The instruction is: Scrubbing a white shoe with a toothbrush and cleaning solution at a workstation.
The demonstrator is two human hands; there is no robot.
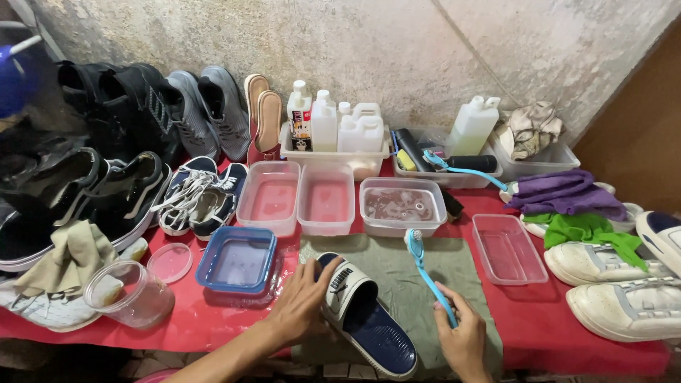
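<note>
Two hands at work: left hand (pixel 301 301) grasps the navy slide sandal (pixel 365 319) lying on the green towel (pixel 397 284) on the desk (pixel 567 319), right hand (pixel 464 340) grips a blue brush (pixel 425 273) by its handle, bristles near a water tub (pixel 402 206).

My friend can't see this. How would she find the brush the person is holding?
Look at the red table against the wall, then at the grey-green cloth at its front edge. The right hand holds the brush upright above that cloth, beside the navy slide sandal under the left hand. It is light blue with a bristle head on top; another blue brush lies farther back.
</note>
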